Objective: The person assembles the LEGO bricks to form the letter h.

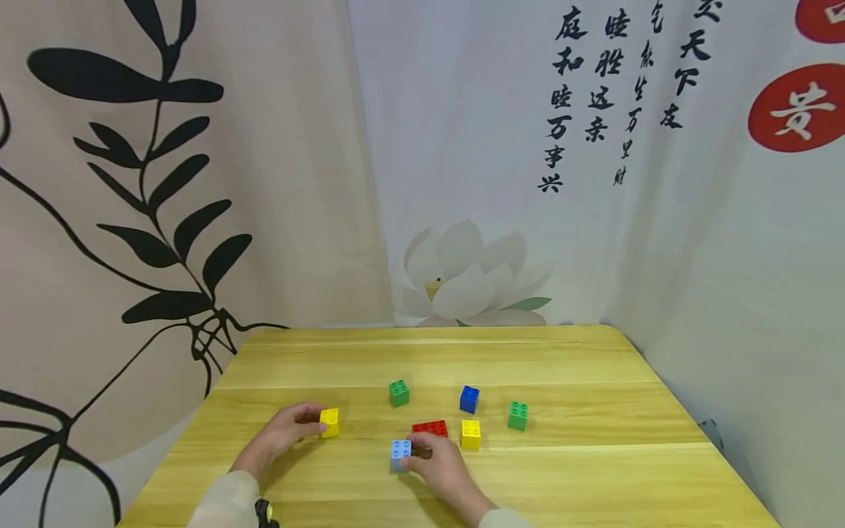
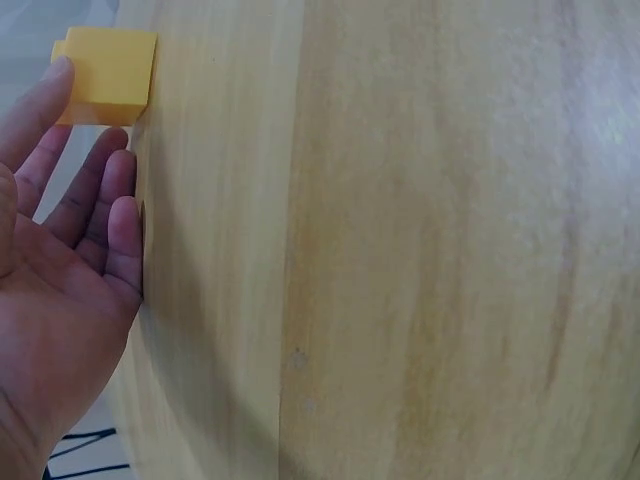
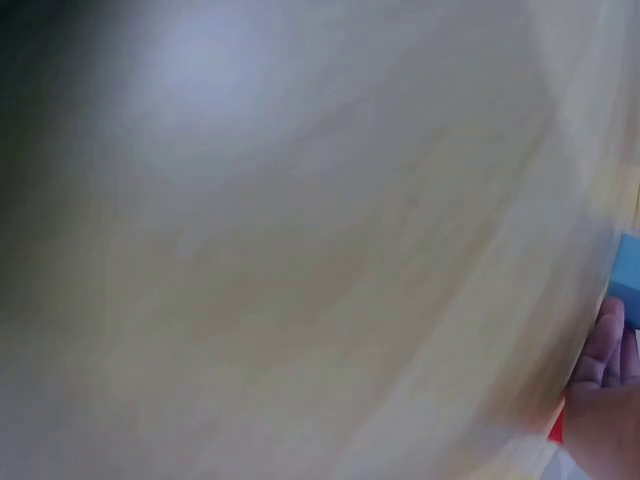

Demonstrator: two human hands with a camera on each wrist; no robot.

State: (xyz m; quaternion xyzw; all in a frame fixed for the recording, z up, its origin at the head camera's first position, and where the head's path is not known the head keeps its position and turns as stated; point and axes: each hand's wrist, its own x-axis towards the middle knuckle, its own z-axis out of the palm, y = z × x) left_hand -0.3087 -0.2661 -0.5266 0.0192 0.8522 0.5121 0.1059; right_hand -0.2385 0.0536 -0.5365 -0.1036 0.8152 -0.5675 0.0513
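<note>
In the head view my left hand (image 1: pixel 285 435) pinches a yellow toy brick (image 1: pixel 330 423) between thumb and fingers, at the left of the table. The left wrist view shows the thumb against that yellow brick (image 2: pixel 110 72), the other fingers bent below it. My right hand (image 1: pixel 441 469) pinches a light blue brick (image 1: pixel 400 455) near the table's front middle. Just behind this hand lies a red brick (image 1: pixel 430 427), partly covered by it. At the right edge of the blurred right wrist view, the light blue brick (image 3: pixel 626 278) is at the fingertips.
A second yellow brick (image 1: pixel 471 435) sits right of the red one. Farther back stand a green brick (image 1: pixel 399 394), a dark blue brick (image 1: pixel 469 400) and another green brick (image 1: pixel 518 416). The wooden table (image 1: pixel 594 477) ends at a printed curtain (image 1: pixel 304 183) behind.
</note>
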